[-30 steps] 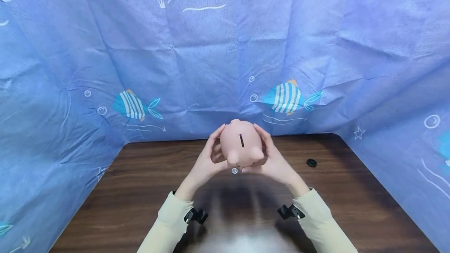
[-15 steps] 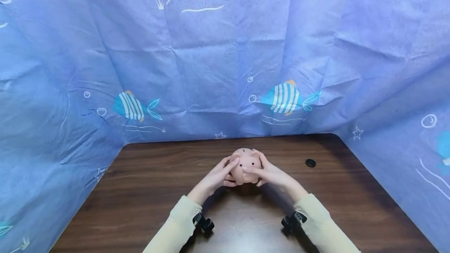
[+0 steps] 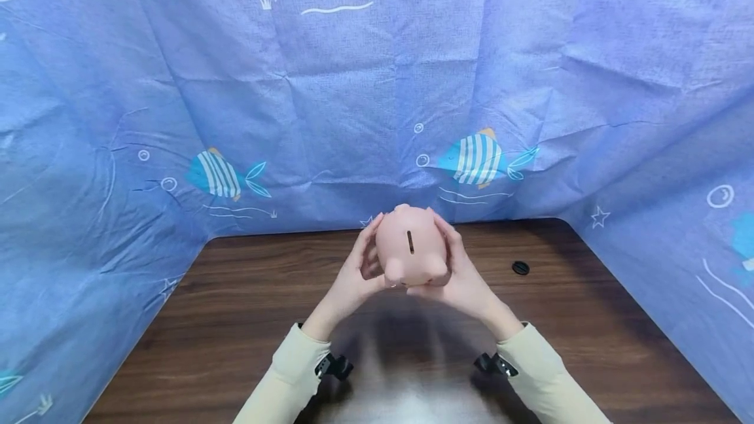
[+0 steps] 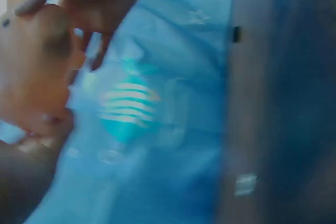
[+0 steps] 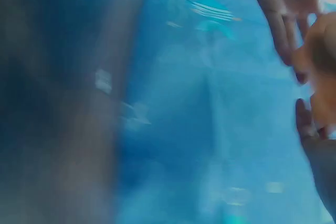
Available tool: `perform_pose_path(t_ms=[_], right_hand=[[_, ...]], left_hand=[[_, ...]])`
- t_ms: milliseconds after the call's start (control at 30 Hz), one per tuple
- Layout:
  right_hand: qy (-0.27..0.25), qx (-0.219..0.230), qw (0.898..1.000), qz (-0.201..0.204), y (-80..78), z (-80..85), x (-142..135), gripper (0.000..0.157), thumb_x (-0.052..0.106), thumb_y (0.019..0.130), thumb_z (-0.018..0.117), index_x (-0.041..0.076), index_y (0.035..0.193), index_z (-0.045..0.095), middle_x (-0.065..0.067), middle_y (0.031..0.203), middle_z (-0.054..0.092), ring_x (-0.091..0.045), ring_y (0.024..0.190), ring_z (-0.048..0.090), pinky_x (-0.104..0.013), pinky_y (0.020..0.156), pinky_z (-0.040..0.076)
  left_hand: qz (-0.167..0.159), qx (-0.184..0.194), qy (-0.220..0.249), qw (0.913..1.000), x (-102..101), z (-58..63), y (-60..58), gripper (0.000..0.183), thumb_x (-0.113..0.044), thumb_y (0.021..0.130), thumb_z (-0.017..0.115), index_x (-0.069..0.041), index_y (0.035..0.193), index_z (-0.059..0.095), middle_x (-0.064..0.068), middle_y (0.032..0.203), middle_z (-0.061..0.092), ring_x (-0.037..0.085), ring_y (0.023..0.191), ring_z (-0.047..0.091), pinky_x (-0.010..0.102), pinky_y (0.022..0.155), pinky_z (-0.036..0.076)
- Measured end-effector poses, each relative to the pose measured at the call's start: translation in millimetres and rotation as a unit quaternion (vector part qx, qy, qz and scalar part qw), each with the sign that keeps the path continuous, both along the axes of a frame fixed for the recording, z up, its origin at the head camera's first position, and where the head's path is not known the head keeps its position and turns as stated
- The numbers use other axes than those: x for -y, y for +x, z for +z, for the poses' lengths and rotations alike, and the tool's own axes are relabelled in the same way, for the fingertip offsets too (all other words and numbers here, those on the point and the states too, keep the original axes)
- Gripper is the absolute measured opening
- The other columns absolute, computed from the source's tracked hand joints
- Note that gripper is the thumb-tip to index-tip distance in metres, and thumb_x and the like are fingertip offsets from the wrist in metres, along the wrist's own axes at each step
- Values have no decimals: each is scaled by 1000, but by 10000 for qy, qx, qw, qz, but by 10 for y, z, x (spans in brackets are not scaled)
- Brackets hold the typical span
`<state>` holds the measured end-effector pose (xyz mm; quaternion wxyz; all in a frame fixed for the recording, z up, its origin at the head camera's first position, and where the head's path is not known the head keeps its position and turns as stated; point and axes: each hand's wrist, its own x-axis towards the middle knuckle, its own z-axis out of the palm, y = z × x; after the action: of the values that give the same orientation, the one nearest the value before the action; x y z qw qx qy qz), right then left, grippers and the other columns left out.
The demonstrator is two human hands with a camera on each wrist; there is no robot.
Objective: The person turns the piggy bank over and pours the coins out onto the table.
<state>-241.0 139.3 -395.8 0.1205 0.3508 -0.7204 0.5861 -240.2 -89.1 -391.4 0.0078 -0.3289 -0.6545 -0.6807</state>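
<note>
Grips piggy bank (image 3: 425,242) between left hand (image 3: 355,276) and right hand (image 3: 465,280), now raised higher, showing full slot (image 3: 410,242), apparently mid-shake.

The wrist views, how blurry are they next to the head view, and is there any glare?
Head view: fairly sharp, the slot on the piggy bank clear-edged, with pale glare on the table near the bottom edge; left wrist view: smeared and blue-tinted, though the striped fish print is recognisable; right wrist view: likewise blurred, its left side dark.
</note>
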Motion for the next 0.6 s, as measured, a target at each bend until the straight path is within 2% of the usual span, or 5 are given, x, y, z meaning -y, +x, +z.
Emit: perform_pose_path(t_ms=[67, 167, 233, 367, 600], right_hand=[[122, 1151, 9931, -172, -50, -128, 26, 111, 15, 79, 88, 21, 161, 12, -18, 159, 28, -27, 123, 54, -35, 98, 50], [478, 2810, 9578, -358, -140, -332, 53, 98, 28, 90, 77, 19, 161, 10, -24, 149, 39, -23, 94, 65, -37, 77, 58], [696, 3336, 9393, -383, -184, -422, 53, 99, 33, 91, 75, 14, 161, 8, -30, 144, 43, -24, 82, 66, -40, 69, 58], [764, 3495, 9333, -324, -237, -476, 31, 100, 37, 89, 76, 15, 161, 9, -30, 145, 42, -24, 84, 67, -38, 68, 58], [724, 3569, 9311, -195, -287, -433, 33, 101, 36, 91, 75, 15, 161, 7, -28, 149, 38, -28, 93, 66, -41, 74, 58]], left_hand=[[200, 938, -177, 9952, -33, -143, -66, 85, -37, 95, 71, -16, 161, 22, 16, 157, 33, 33, 126, 56, 43, 98, 53], [478, 2394, -497, 9685, -91, -383, -152, 74, -39, 101, 60, -10, 159, 24, 21, 149, 42, 30, 105, 66, 44, 85, 59], [514, 2887, -628, 9540, -112, -507, -184, 73, -41, 103, 56, -5, 158, 24, 25, 147, 43, 32, 97, 68, 47, 81, 60], [515, 3039, -546, 9497, -122, -594, -213, 78, -45, 101, 57, -4, 157, 22, 25, 148, 41, 33, 98, 69, 47, 82, 59], [513, 3075, -637, 9480, -120, -533, -270, 78, -44, 102, 56, -5, 158, 19, 28, 147, 42, 36, 103, 67, 48, 85, 58]])
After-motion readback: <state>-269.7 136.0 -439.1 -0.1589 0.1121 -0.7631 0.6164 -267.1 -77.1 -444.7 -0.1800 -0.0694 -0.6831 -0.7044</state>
